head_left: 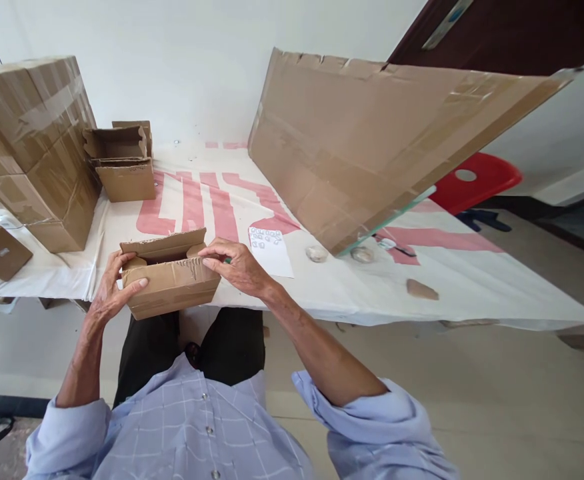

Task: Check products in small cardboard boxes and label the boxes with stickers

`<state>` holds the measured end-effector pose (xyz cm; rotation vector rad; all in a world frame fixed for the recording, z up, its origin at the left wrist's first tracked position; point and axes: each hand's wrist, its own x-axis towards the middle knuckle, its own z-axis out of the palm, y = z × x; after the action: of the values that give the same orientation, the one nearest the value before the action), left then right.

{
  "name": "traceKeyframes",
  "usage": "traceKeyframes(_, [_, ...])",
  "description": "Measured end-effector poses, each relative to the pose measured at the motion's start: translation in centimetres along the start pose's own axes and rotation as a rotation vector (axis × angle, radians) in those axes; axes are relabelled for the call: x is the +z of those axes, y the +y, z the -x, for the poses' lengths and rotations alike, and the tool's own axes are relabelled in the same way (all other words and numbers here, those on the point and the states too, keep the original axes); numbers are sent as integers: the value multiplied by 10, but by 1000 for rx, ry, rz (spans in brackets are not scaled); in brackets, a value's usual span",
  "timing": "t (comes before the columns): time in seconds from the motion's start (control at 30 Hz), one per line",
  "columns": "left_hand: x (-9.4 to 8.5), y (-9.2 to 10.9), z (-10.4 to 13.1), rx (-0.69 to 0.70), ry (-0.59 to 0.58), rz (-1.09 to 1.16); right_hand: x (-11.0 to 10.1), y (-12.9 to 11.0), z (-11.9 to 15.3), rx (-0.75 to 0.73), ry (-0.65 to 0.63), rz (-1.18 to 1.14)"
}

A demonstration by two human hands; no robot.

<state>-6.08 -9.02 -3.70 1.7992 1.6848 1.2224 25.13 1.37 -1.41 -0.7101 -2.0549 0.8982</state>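
A small brown cardboard box point(172, 285), its top open, is held tilted at the table's front edge. My left hand point(113, 287) grips its left end, with the thumb on the front side and the fingers at the top rim. At the right end, my right hand point(237, 265) pinches the upper edge of the front side between thumb and fingers. A bit of something green shows between the fingers of that hand. The inside of the box is dark, and its contents cannot be made out.
Taped cartons point(37, 147) are stacked at the left, beside small open boxes point(126, 181). A large cardboard sheet point(362, 133) leans over the table point(352, 293). Marked paper point(275, 257), tape rolls point(317, 253) and a cardboard scrap point(422, 289) lie rightward. A red chair point(487, 179) stands behind.
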Motion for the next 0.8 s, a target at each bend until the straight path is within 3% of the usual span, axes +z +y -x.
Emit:
traceKeyframes(0.23, [-2,2,2,-14,-39,53,8,-3,-2,-88,70,7])
traceKeyframes(0.47, [-14,-10,10,-17,-139,174,2,-18,10,-44,16,-31])
traceKeyframes(0.67, [-15,-22,12,-45,-132,262,7,-32,43,-246,-158,28])
traceKeyframes(0.8, [-12,-10,12,-73,-179,144,19,-31,58,-326,-132,217])
